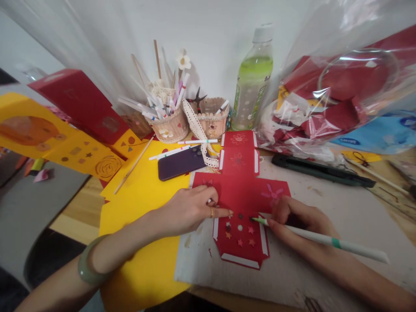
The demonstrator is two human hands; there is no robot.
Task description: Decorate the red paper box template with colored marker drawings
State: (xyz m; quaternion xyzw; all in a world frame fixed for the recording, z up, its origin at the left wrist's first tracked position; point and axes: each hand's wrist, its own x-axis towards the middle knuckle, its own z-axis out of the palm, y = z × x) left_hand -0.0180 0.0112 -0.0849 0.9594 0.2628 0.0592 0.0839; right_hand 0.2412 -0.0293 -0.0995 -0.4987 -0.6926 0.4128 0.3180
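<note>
A cross-shaped red card (240,195) lies flat, with white tape strips along several edges and flower drawings on its panels. Small stars and dots, including a pink star (239,242), sit on its lower panel. My right hand (297,221) grips a white felt-tip marker (325,238), whose green tip is at the upper right of that panel. With its index finger stretched out, my left hand (195,208) presses on the card near the dots. Its other fingers are curled, and a small whitish bit between them is too hidden to name.
A dark phone (182,162) and yellow sheet (139,242) lie left. Behind stand a marker basket (170,125), a second basket (212,121) and a bottle (253,82). A dark cutter (321,171) and plastic bag (325,99) are right; yellow box card (55,138) stands left.
</note>
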